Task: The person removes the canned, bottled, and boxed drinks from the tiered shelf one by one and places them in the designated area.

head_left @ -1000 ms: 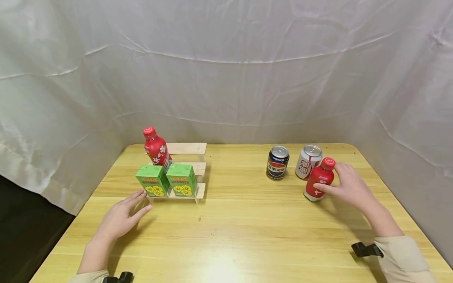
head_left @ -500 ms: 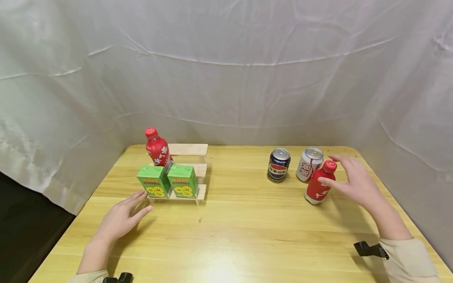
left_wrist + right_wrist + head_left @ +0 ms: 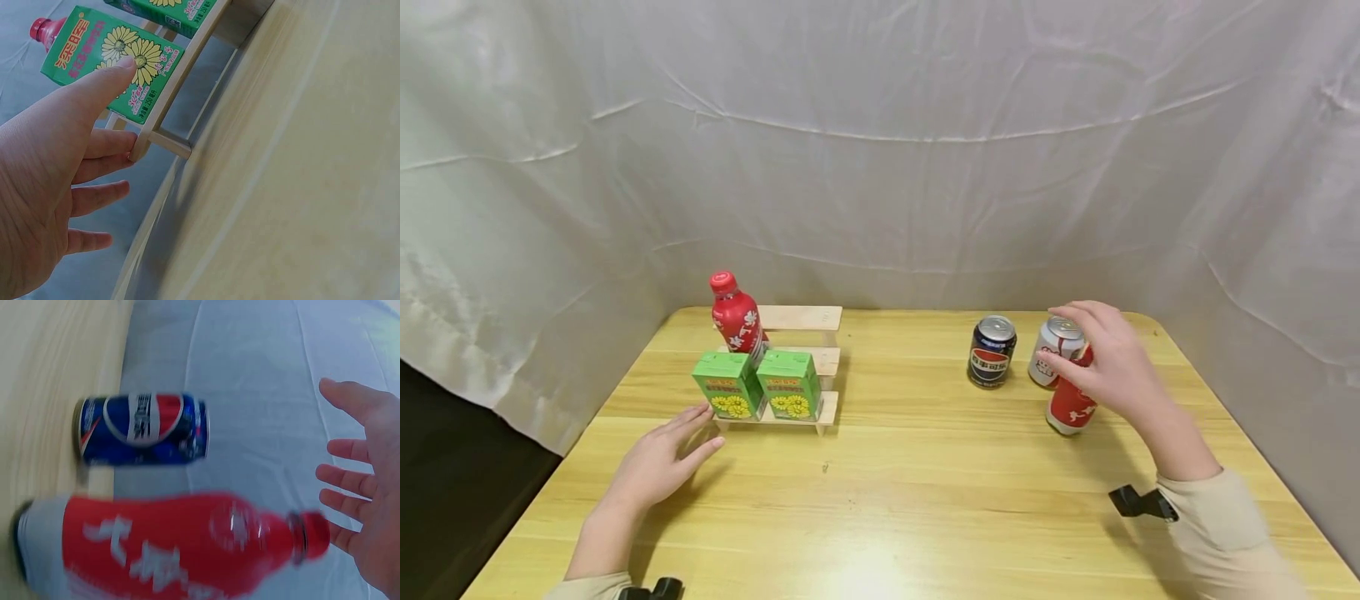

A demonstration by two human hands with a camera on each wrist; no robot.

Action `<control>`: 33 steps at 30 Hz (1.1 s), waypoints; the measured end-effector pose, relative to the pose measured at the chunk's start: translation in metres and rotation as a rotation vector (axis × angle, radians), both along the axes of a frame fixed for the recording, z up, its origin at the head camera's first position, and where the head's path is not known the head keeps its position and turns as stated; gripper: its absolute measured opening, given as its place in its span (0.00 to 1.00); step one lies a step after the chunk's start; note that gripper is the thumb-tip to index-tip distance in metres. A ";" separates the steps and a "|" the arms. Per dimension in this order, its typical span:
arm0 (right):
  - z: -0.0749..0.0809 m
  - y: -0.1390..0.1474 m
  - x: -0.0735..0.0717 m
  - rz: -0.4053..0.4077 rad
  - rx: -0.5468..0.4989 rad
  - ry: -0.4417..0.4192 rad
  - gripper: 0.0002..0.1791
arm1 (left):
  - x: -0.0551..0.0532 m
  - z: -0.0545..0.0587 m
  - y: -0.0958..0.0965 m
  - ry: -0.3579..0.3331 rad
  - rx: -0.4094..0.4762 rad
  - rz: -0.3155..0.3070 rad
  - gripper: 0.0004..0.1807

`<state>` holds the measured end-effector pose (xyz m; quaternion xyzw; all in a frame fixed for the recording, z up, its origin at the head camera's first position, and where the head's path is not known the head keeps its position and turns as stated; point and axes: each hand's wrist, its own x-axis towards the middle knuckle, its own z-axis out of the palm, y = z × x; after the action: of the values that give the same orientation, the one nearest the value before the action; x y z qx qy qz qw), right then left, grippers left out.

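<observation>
My right hand [image 3: 1108, 358], fingers apart and holding nothing, hovers over a red bottle [image 3: 1071, 408] that stands on the table at the right. It hides the bottle's cap in the head view and overlaps a white can [image 3: 1049, 337] just behind. A dark blue cola can [image 3: 991, 354] stands to their left. My left hand [image 3: 651, 462] lies at the front left corner of a stepped wooden rack [image 3: 829, 360], fingertips against its edge in the left wrist view. Two green drink cartons [image 3: 727, 387] fill the lowest step; another red bottle [image 3: 741, 323] stands behind the left carton.
The wooden table [image 3: 910, 467] stretches between the rack and the cans. A pale grey curtain [image 3: 895, 192] encloses the back and sides. Bare step surface shows on the rack's upper right. Dark fabric [image 3: 460, 483] hangs at the left edge.
My right hand has come off the red bottle, first spreading to the right, then rising and shifting left over it toward the white can. My left hand keeps its place at the rack.
</observation>
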<state>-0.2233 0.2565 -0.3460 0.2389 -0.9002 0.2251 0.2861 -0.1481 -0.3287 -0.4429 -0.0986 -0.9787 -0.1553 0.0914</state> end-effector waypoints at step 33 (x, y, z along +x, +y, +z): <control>-0.012 -0.161 -0.029 0.329 0.038 0.033 0.29 | 0.000 -0.001 0.000 0.009 -0.011 -0.007 0.35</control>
<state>-0.2528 0.0957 -0.3584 0.3920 -0.8483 0.2478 0.2555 -0.1477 -0.3292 -0.4435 -0.1030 -0.9788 -0.1497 0.0946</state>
